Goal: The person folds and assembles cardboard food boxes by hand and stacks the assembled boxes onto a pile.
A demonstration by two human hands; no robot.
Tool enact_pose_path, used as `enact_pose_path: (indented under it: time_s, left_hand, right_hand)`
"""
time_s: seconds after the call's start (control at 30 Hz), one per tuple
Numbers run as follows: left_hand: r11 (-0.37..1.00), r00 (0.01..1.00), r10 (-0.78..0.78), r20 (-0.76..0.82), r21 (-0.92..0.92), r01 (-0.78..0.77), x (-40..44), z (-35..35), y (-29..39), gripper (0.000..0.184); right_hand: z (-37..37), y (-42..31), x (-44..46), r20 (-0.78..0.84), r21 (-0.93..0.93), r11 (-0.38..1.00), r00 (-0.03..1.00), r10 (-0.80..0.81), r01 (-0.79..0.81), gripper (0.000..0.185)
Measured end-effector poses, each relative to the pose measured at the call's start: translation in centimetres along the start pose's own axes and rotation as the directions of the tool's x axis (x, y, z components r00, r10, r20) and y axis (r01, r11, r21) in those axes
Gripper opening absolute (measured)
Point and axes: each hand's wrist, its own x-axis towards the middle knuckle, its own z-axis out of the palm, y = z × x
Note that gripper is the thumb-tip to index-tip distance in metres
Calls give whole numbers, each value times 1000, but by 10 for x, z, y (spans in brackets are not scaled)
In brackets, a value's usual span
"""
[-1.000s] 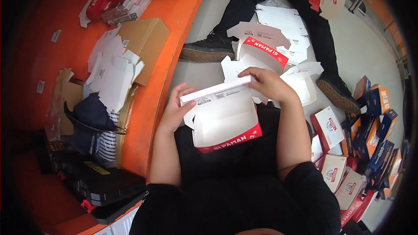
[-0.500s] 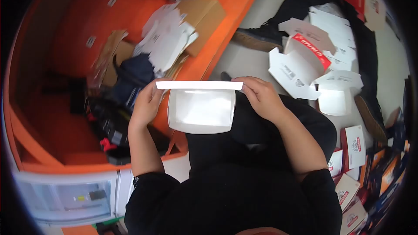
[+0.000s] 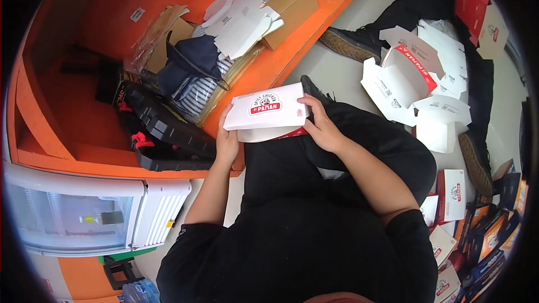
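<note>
A white cardboard food box [image 3: 241, 113] with a chicken logo and red lettering on its lid is held above my lap. The lid lies over the top, and a gap along the near side shows the white inside and a bit of red. At the left end, my left hand [image 3: 227, 137] is closed on the box, its fingers partly hidden behind it. My right hand [image 3: 324, 125] grips the right end, thumb at the lower corner and fingers on the lid's edge.
An orange shelf [image 3: 303, 39] holds unfolded white cardboard [image 3: 244, 25], a brown carton [image 3: 289, 8] and a dark cloth [image 3: 188, 59]. Opened boxes [image 3: 401, 81] lie on the floor by another person's legs [image 3: 404, 5]. Folded boxes [image 3: 451, 195] are piled at right; a glass-door fridge [image 3: 84, 213] stands left.
The box's lid has come down over its opening, so the printed top now faces me. Both hands stay at its ends. The view has shifted somewhat.
</note>
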Motion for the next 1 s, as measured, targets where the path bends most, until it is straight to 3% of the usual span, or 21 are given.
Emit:
enact_pose_path:
  time_s: [0.13,0.17,0.27,0.47,0.57,0.67,0.7,0.8,0.83,0.9,0.93,1.0]
  left_hand:
    - [984,996,87,-6,156,-85,-1,4,29,39]
    - [976,993,114,3,185,-113,-3,4,33,39]
    - [884,970,243,31,406,-234,-7,-4,33,42]
    - [748,947,319,46,602,-281,-15,-14,34,41]
    - [951,1000,12,2,309,-12,-17,-12,46,38]
    - [985,998,16,60,172,-26,-9,-22,31,35]
    - [969,992,45,118,235,-72,-6,-27,35,34]
    - [973,968,-189,163,-101,207,-3,-31,32,37]
    - [967,956,-224,191,-83,243,-1,-33,30,41]
    - [989,968,-110,227,124,84,-2,-37,24,45]
    - [975,966,-55,253,222,-2,-2,-38,23,47]
    - [988,950,-89,300,150,45,-7,-38,25,50]
  right_hand:
    - [1,-7,-1,26,181,957,974,226,-227,51]
    - [4,-7,-1,-56,161,969,978,199,-188,49]
    - [-11,-26,2,5,272,904,940,342,-330,45]
    - [-20,-53,-1,38,198,923,943,331,-332,47]
    - [-17,-53,-2,89,248,907,940,330,-342,55]
    - [-14,-52,-3,122,354,879,947,296,-320,64]
    - [-13,-53,-5,132,388,867,950,283,-312,67]
    - [-6,-42,-3,143,220,953,973,181,-210,75]
    - [-7,-47,-4,146,100,971,969,201,-216,76]
    - [-13,-63,-6,143,-140,966,961,237,-218,78]
    - [-17,-67,-5,165,-133,962,952,259,-239,80]
    - [-23,-70,-3,206,-124,952,931,300,-280,83]
